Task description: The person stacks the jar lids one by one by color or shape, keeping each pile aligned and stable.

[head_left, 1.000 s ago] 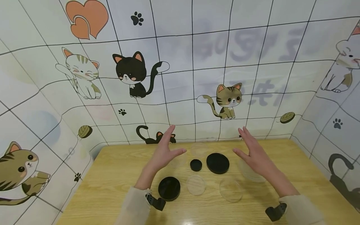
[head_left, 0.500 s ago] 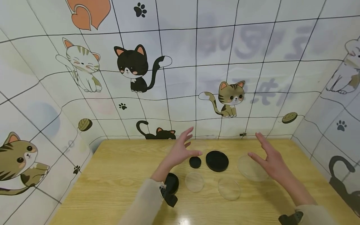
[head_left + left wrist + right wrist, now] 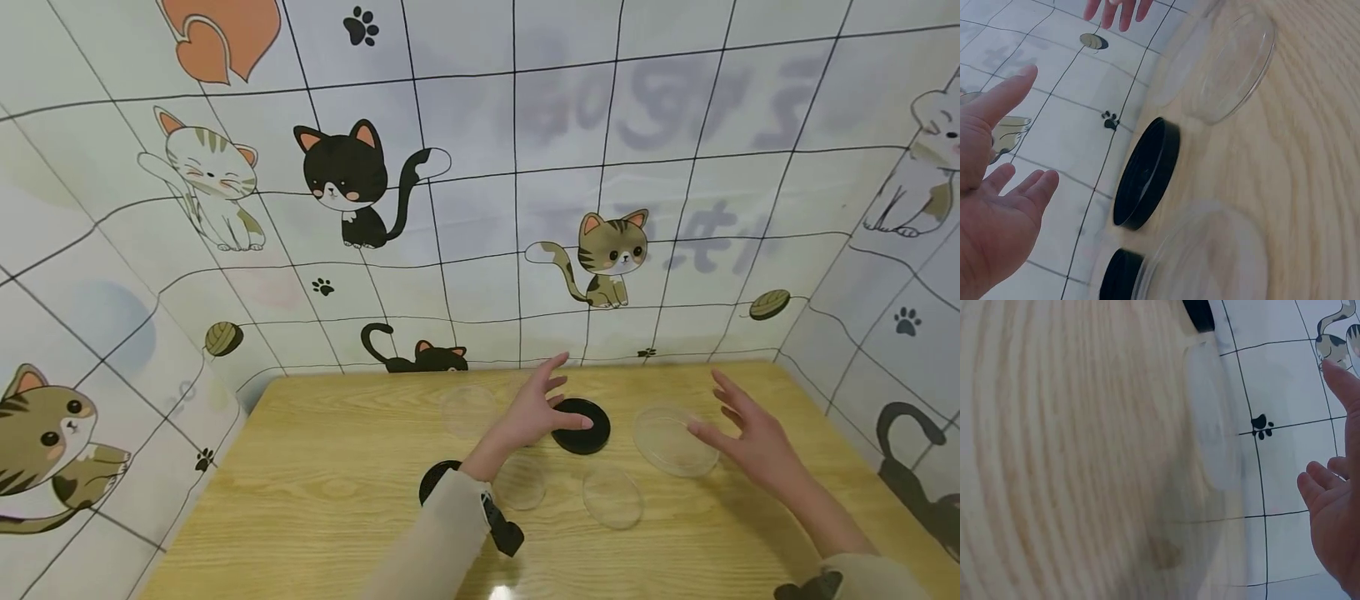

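Observation:
My left hand hovers over the table with thumb and fingers spread. Its thumb overlaps a large black round lid in the head view. The left wrist view shows that black lid has a raised rim, apart from the fingers. A smaller black lid lies beside it, hidden by my hand in the head view. My right hand, also with spread fingers, hangs beside a large clear round lid. Both hands hold nothing.
On the wooden table lie more clear discs: one front centre, another by my left wrist, and a faint one behind. A black round lid is partly under my left sleeve. A cat-printed cloth wall closes the back.
My left hand has moved right, from left of the small black lid to over the large black one. The right hand has shifted right and slightly lower. The lids stay where they were.

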Available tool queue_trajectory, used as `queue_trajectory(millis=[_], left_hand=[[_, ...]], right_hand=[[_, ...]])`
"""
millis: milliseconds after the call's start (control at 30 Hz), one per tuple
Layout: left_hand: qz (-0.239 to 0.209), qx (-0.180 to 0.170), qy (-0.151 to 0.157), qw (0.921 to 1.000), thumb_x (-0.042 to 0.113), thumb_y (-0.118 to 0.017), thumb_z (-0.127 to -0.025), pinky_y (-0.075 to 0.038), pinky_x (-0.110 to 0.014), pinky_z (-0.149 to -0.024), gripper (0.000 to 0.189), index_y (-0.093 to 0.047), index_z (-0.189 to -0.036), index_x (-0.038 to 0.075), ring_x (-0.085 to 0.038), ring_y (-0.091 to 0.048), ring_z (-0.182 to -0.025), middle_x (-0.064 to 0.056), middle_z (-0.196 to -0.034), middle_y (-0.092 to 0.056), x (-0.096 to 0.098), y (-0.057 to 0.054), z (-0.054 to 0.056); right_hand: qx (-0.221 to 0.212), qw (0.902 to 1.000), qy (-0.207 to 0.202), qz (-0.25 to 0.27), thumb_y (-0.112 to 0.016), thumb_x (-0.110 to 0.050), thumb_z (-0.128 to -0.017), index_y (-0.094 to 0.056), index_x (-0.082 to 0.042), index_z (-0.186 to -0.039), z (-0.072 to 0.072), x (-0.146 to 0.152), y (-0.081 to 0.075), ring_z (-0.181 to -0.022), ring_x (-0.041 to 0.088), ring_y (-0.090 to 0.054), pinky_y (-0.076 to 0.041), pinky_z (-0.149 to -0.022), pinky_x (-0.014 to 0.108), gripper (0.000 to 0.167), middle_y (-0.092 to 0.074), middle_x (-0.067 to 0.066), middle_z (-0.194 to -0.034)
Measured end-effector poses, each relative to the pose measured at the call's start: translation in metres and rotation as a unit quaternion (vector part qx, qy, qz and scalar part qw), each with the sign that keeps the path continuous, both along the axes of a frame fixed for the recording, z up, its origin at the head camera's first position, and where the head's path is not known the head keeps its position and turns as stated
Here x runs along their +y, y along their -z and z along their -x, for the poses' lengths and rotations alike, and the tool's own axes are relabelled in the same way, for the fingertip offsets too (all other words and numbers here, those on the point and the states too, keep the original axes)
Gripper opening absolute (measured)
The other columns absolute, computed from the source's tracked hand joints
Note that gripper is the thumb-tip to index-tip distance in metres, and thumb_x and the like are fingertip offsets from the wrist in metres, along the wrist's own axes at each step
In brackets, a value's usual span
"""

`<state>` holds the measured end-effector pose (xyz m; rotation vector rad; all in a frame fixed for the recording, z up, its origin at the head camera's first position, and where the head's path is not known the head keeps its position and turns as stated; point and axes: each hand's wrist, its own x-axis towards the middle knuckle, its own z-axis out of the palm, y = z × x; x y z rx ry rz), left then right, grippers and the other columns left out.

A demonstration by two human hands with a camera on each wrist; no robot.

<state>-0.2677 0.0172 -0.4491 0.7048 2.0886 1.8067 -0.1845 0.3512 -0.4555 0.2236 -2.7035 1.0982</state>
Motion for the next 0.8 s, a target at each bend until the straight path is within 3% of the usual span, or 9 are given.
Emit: queue_trajectory(millis=[233,433,600,700,800], left_hand=[[-0.033,-0.053,0.011,0.998,0.004,-0.084,-0.085,-0.052,-0.029,-0.097,0.097,-0.03,-0.161,0.033,-0.037,-0.041,-0.144,0.005,-0.165,-0.026,0.029,0.013,-0.009],[-0.02,-0.038,-0.019,0.9989,0.005,-0.087,-0.081,-0.052,-0.027,-0.096,0.104,-0.027,-0.162,0.03,-0.036,-0.049,-0.138,0.007,-0.163,-0.029,0.053,0.026,-0.016],[-0.006,-0.041,-0.027,0.9988,0.003,-0.088,-0.08,-0.051,-0.027,-0.098,0.105,-0.027,-0.162,0.03,-0.032,-0.048,-0.139,0.006,-0.164,-0.029,0.072,0.032,-0.02],[0.002,-0.054,-0.027,0.9981,0.002,-0.087,-0.081,-0.051,-0.029,-0.098,0.104,-0.027,-0.161,0.029,-0.031,-0.048,-0.139,0.002,-0.165,-0.029,0.082,0.033,-0.023],[0.007,-0.072,-0.04,0.9966,0.0,-0.087,-0.08,-0.053,-0.029,-0.095,0.102,-0.03,-0.161,0.027,-0.032,-0.053,-0.135,-0.002,-0.164,-0.032,0.091,0.034,-0.025]], right_hand=[[-0.019,0.9997,0.001,-0.012,-0.083,-0.024,-0.089,-0.015,0.001,-0.162,-0.002,0.008,0.014,-0.122,0.068,-0.044,-0.042,-0.094,0.07,0.103,-0.038,0.045,-0.145],[-0.087,0.9959,0.0,0.024,-0.088,-0.023,-0.082,-0.005,0.004,-0.162,-0.001,0.015,0.02,-0.131,0.066,-0.036,-0.035,-0.101,0.069,0.118,-0.028,0.043,-0.152],[-0.095,0.9952,-0.007,0.022,-0.09,-0.021,-0.08,-0.009,0.009,-0.159,-0.002,0.021,0.028,-0.131,0.066,-0.036,-0.036,-0.103,0.066,0.117,-0.03,0.044,-0.151],[-0.092,0.9955,-0.011,0.02,-0.089,-0.021,-0.081,-0.011,0.01,-0.159,-0.003,0.025,0.033,-0.131,0.065,-0.037,-0.046,-0.105,0.035,0.115,-0.032,0.044,-0.15],[-0.089,0.9952,-0.024,0.033,-0.088,-0.019,-0.081,-0.01,0.009,-0.159,-0.004,0.028,0.038,-0.132,0.064,-0.036,-0.036,-0.093,0.005,0.114,-0.03,0.043,-0.151]])
